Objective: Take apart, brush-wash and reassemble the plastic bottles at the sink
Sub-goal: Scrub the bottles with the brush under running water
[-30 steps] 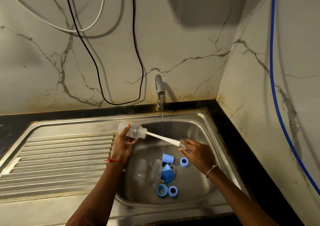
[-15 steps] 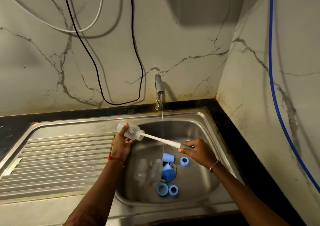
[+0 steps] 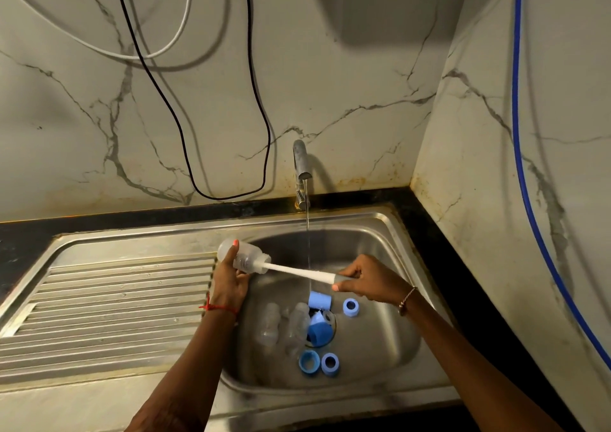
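Here the left hand (image 3: 229,277) grips a clear bottle (image 3: 246,257) above the left rim of the sink (image 3: 380,233), fingers curled round it, mouth facing right; the brush (image 3: 297,270) lies along the bottle's long axis, head inside, handle slanting right and nearer to the right hand (image 3: 372,284), whose fingers pinch its end; scrubbing likely means sliding along that line.

I am reaching both arms forward, and my hands are meeting in the middle. My left arm (image 3: 185,365) is going up from the bottom. My left hand (image 3: 231,279) is curling round a clear bottle (image 3: 246,256), with one finger lying up along it. My right arm (image 3: 463,349) is coming in from the right. My right hand (image 3: 370,281) is pinching the white brush handle (image 3: 297,270) with curled fingers, its thumb pointing left.
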